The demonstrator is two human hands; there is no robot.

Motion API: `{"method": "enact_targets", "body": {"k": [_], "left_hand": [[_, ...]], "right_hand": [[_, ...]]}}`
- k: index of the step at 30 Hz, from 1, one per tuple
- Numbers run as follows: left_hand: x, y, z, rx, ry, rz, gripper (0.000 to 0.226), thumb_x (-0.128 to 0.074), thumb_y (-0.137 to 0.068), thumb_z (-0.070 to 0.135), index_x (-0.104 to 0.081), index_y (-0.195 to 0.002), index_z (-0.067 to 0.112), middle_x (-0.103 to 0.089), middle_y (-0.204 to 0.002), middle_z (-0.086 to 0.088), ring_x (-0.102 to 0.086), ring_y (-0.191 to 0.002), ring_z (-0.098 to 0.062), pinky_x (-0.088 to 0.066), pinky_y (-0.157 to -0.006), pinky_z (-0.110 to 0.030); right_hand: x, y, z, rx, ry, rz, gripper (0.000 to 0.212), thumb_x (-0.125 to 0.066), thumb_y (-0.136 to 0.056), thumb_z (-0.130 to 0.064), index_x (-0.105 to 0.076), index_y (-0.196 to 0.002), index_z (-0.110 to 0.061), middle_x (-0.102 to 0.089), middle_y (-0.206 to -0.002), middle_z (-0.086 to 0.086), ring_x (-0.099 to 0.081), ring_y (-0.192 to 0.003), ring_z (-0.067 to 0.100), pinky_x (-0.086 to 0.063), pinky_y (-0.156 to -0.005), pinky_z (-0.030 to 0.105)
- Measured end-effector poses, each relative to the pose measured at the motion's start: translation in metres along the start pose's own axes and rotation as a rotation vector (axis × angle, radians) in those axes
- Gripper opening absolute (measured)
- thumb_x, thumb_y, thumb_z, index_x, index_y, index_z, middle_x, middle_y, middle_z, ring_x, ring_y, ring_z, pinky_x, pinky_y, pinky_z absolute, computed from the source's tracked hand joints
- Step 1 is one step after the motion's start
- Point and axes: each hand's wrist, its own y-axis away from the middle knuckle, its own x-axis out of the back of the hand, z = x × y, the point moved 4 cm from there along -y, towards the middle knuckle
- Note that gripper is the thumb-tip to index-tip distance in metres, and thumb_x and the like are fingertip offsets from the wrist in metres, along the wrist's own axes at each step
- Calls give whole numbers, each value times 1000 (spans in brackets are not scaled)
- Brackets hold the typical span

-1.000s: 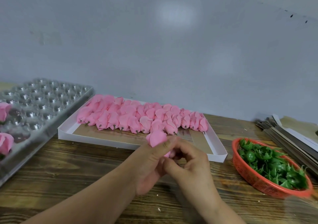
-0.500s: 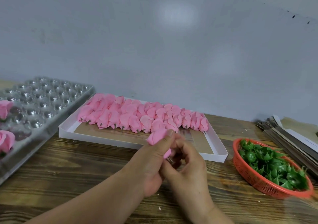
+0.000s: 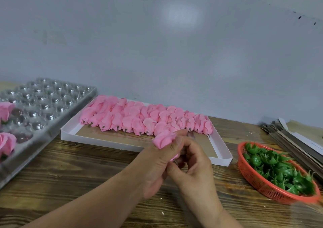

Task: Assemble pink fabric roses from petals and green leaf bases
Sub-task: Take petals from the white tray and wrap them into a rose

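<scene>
Together, curled hands [image 3: 176, 163] pinch rose [image 3: 163, 138]

You have no writing, label, brand, number or sign to read anywhere in this view.
</scene>
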Motion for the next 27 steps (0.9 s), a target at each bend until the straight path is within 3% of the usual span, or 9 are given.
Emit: {"method": "enact_targets", "body": {"k": [5, 8, 11, 14, 17, 20, 23, 25, 27], "left_hand": [[-2, -1, 2, -57, -29, -84, 31, -78, -68, 25, -77, -99, 22, -73, -99, -2, -69, -94, -10, -54, -81, -21], [-1, -1, 4, -42, -77, -134, 44, -78, -65, 30, -73, -108, 22, -71, -113, -3, -65, -109, -12, -52, -86, -20], [1, -1, 6, -14, -112, -163, 63, -84, -64, 31, -59, -121, 19, -69, -119, -1, -62, -113, -11, -51, -91, -21], [1, -2, 6, -29, -77, -182, 69, -90, -55, 37, -65, -117, 19, -67, -121, -6, -62, -114, -16, -52, -90, -26], [4, -3, 5, -26, -53, -178, 70, -91, -52, 37, -68, -116, 19, -66, -123, -9, -63, -113, -19, -53, -91, -28], [7, -4, 5, -24, -78, -174, 56, -87, -62, 30, -68, -114, 20, -68, -119, -7, -65, -110, -16, -54, -88, -28], [8, -5, 3, -31, -137, -108, 47, -78, -62, 34, -73, -107, 24, -71, -114, -2, -66, -107, -13, -53, -94, -32], [7, -5, 2, -40, -135, -78, 50, -77, -63, 37, -71, -111, 22, -71, -114, -1, -66, -107, -14, -54, -93, -31], [6, -5, 0, -37, -137, -60, 51, -74, -72, 37, -63, -119, 20, -70, -116, -2, -66, -109, -17, -54, -91, -31]], "right_hand": [[1, 0, -8, 125, 62, -14, 30, -66, -66, -3, -64, -90, -20, -55, -78, 5, -47, -64, 7, -42, -58, 18], [1, -1, -11, 171, 82, -46, 38, -67, -69, 8, -67, -102, -12, -57, -90, 6, -51, -71, 9, -41, -60, 13], [2, -2, -14, 161, 45, -96, 40, -65, -71, 3, -66, -109, -9, -59, -99, 8, -57, -82, 11, -43, -65, 15], [1, -1, -15, 146, 20, -95, 42, -65, -71, -2, -64, -111, -15, -61, -102, 2, -57, -82, 10, -43, -66, 15], [2, 0, -14, 129, 13, -41, 40, -67, -69, -5, -60, -104, -24, -62, -95, -9, -54, -74, 11, -44, -64, 17], [2, -1, -16, 149, 46, -30, 38, -66, -66, -3, -64, -98, -23, -59, -95, -1, -54, -76, 6, -44, -64, 16], [5, -2, -18, 224, 150, 34, 43, -69, -64, -1, -67, -98, -27, -56, -96, 1, -55, -87, 3, -46, -64, 12], [4, 1, -15, 206, 165, 67, 37, -72, -67, -3, -67, -95, -27, -59, -87, -2, -57, -82, 10, -50, -63, 22], [3, 4, -13, 140, 86, 114, 29, -74, -68, -6, -65, -86, -27, -61, -77, -7, -58, -73, 8, -48, -60, 21]]}}
